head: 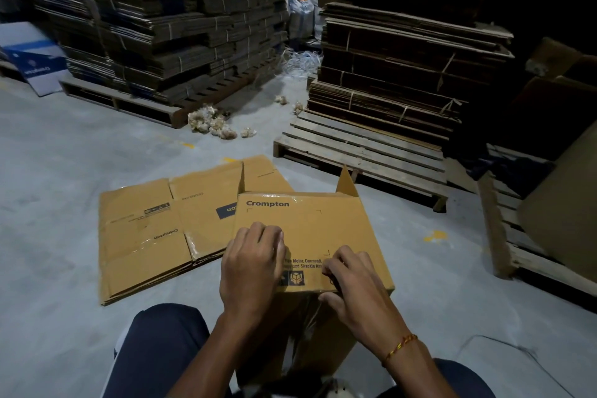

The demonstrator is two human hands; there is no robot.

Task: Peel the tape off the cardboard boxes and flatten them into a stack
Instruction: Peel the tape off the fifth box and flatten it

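Note:
A brown cardboard box (326,226) printed "Crompton" stands between my knees, one face turned up and a flap raised at its far right corner. Clear tape (274,195) glints along its far edge. My left hand (252,268) lies over the box's left side with bent fingers, gripping it. At the near edge my right hand (352,287) pinches the box, fingers on top and thumb underneath. I cannot make out whether tape is between those fingers. A stack of flattened boxes (151,236) lies on the floor to the left, partly under the box.
Tall stacks of bundled flat cardboard sit on wooden pallets at the back left (161,26) and back right (403,58). A bare pallet section (365,158) lies just beyond the box. Crumpled tape wads (213,124) litter the concrete floor. Large cardboard (562,203) leans at the right.

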